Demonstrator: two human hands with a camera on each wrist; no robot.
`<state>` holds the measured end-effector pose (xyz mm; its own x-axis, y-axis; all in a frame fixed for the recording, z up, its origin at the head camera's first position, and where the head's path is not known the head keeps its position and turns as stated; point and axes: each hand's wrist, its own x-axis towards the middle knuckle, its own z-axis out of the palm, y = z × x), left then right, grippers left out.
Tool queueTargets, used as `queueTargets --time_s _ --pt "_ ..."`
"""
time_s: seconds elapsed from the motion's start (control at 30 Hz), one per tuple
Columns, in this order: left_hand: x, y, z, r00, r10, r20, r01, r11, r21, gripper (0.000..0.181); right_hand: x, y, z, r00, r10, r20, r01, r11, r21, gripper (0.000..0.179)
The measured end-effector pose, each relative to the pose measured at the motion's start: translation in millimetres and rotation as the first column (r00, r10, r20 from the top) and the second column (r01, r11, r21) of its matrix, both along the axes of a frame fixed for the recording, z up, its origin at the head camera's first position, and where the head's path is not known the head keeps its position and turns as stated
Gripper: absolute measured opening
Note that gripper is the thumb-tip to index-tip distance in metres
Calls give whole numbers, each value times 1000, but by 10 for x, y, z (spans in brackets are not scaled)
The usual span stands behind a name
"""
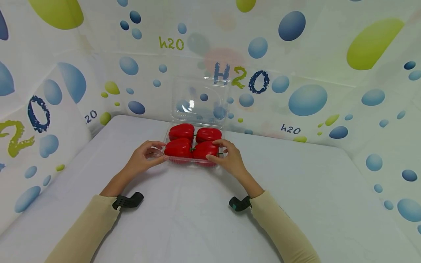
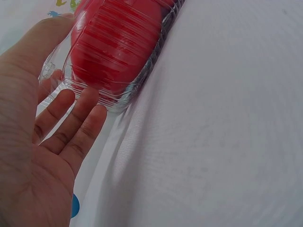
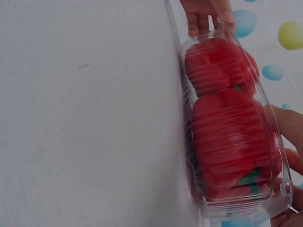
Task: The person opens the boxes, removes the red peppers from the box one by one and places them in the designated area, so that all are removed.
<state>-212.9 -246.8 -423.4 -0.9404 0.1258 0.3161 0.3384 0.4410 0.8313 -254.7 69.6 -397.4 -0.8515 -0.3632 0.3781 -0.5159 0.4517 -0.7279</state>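
Clear plastic clamshell box [image 1: 194, 157] sits on the white table [image 1: 197, 219], toward its far edge, lid [image 1: 200, 98] standing open behind it. Four red bell peppers [image 1: 179, 148] fill the box, two by two. Left hand [image 1: 143, 159] is at the box's left end, fingers [image 2: 83, 120] lightly curved against its ribbed wall, thumb over the rim. Right hand [image 1: 228, 159] is at the box's right end, thumb touching the front-right pepper [image 1: 205, 149], fingers wrapped around the corner. Bubble-print backdrop [image 1: 306, 73] rises behind the box.
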Motion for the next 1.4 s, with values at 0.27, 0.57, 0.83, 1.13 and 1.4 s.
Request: queueTargets --time_s 0.27,0.57,0.83,1.13,1.4 --pt "0 9 21 1000 -1 5 1 1000 0 51 15 -15 3 1000 -9 -22 9 1000 -20 48" --pt "7 14 35 1000 -4 -6 4 1000 6 50 21 -33 6 995 -9 -102 10 1000 4 48" --pt "16 13 37 1000 -9 3 9 1000 26 49 20 -54 13 995 -21 -97 21 1000 -2 47" --pt "39 -29 -21 1000 -12 -20 13 1000 11 49 42 -80 -33 996 -23 -81 23 1000 1 47" --pt "30 -1 12 1000 -13 7 13 1000 14 50 44 -64 54 1000 1 -12 0 998 58 54"
